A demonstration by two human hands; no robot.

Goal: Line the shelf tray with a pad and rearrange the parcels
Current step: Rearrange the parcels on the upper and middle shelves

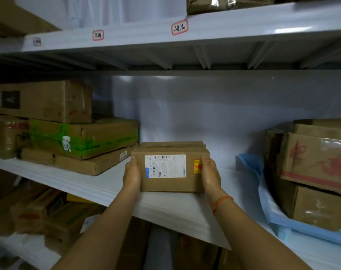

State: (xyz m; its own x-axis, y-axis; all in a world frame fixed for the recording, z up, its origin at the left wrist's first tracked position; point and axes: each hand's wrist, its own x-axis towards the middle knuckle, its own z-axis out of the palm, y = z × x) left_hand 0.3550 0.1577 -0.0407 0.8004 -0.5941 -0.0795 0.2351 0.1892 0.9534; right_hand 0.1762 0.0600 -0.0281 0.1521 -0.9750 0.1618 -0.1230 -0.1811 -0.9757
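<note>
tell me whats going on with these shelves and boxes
A person is holding a small cardboard box with a white shipping label between both hands, the left hand on its left side and the right hand on its right. The box sits at the middle of a white shelf, in a gap between a stack of boxes on the left and more boxes on a blue pad at the right. Whether it is being set down or picked up cannot be told.
</note>
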